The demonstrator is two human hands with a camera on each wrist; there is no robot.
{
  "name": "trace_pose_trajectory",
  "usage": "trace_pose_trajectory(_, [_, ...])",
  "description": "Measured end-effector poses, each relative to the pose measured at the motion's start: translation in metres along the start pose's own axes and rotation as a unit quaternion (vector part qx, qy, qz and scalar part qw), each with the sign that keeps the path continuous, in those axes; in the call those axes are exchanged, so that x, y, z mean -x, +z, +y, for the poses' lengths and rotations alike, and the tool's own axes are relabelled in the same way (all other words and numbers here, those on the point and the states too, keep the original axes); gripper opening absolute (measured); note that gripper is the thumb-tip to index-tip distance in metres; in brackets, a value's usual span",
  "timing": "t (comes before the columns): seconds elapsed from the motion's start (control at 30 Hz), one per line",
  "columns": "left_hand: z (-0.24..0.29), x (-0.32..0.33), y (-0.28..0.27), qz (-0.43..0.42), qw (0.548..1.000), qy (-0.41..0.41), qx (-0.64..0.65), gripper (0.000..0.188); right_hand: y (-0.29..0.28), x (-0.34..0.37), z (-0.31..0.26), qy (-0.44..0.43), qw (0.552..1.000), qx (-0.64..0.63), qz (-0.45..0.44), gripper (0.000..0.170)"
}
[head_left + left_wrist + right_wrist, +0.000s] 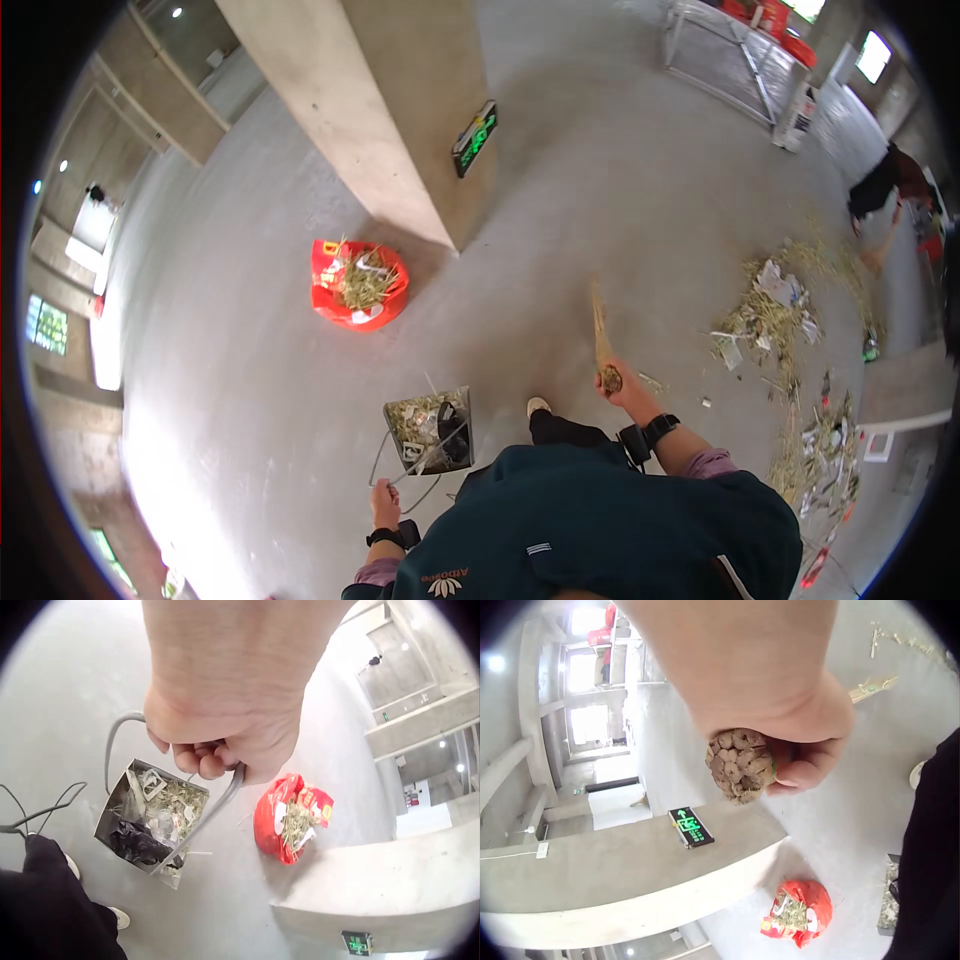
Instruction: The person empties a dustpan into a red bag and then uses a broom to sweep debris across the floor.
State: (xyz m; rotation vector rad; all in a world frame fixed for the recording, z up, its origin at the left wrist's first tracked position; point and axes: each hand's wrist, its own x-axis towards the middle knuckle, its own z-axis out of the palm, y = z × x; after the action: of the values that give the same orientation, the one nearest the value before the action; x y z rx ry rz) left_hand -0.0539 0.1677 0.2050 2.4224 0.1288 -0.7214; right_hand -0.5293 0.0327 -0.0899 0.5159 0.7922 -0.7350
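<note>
In the head view my left hand (385, 505) grips the grey handle of a dustpan (463, 398) filled with straw, scraps and a black bag. The left wrist view shows the fingers of my left hand (217, 742) curled round that handle, the dustpan (109, 817) hanging below. My right hand (630, 390) holds a bundle of straw stalks (600, 320), pointing away from me. Seen from the right wrist, the bundle's cut end (740, 766) pokes out of my right hand (780, 712), fingers wrapped round it.
A red bag (325, 290) of straw stands by a concrete pillar (400, 120) with a green sign (475, 138). Straw and litter (765, 310) lie scattered on the floor at right. Another person (885, 190) bends at the far right, near a metal frame (725, 65).
</note>
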Motion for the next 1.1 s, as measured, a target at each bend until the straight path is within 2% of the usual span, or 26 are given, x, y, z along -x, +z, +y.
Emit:
trace_pose_trajectory(0.03, [-0.003,0.016,-0.015,0.016,1.0,-0.002,0.005,0.02,0.008,-0.005,-0.003,0.051,0.998,-0.042,0.016,0.021])
trace_pose_trajectory(0.07, [-0.008,0.033,-0.028,0.026,1.0,0.006,0.003,0.02,0.013,-0.007,-0.006,0.066,0.997,-0.036,0.016,0.021])
trace_pose_trajectory(0.13, [-0.016,0.065,-0.049,0.052,0.999,0.008,0.004,0.019,0.03,-0.007,-0.013,0.111,0.983,-0.133,0.064,0.022])
trace_pose_trajectory(0.17, [-0.016,0.079,-0.055,0.035,0.999,0.016,0.017,0.02,0.041,-0.011,-0.017,0.126,0.982,-0.126,0.065,0.022])
trace_pose_trajectory(0.23, [-0.032,0.109,-0.063,0.029,0.999,0.009,0.035,0.021,0.056,-0.012,-0.029,0.09,0.985,-0.146,0.025,0.021])
trace_pose_trajectory(0.3, [-0.051,0.135,-0.064,0.02,0.994,0.108,-0.002,0.023,0.071,-0.01,-0.044,0.095,0.986,-0.136,0.03,0.019])
trace_pose_trajectory(0.33, [-0.06,0.144,-0.068,0.053,0.997,0.058,0.028,0.022,0.078,-0.011,-0.049,0.089,0.986,-0.136,0.033,0.018])
trace_pose_trajectory(0.47, [-0.083,0.143,-0.069,0.033,0.997,0.04,0.062,0.019,0.11,-0.041,-0.082,0.06,0.986,-0.157,0.015,0.022])
trace_pose_trajectory(0.53, [-0.09,0.147,-0.073,0.098,0.988,-0.029,0.113,0.018,0.129,-0.054,-0.084,0.041,0.989,-0.142,0.003,0.024])
trace_pose_trajectory(0.77, [-0.085,0.13,-0.083,0.12,0.986,-0.073,0.092,0.016,0.167,-0.098,-0.104,0.01,0.986,-0.165,0.031,0.029])
trace_pose_trajectory(0.83, [-0.074,0.117,-0.082,0.105,0.988,-0.049,0.1,0.016,0.191,-0.106,-0.116,0.001,0.989,-0.146,0.034,0.031])
trace_pose_trajectory(0.97, [-0.054,0.115,-0.089,0.13,0.986,-0.048,0.091,0.017,0.212,-0.114,-0.136,-0.015,0.986,-0.162,0.027,0.03])
trace_pose_trajectory(1.03, [-0.048,0.119,-0.087,0.061,0.995,0.01,0.082,0.018,0.217,-0.125,-0.154,-0.006,0.989,-0.147,0.02,0.031])
trace_pose_trajectory(1.1, [-0.036,0.127,-0.095,0.077,0.994,0.007,0.078,0.019,0.212,-0.13,-0.162,0.013,0.991,-0.133,0.018,0.032])
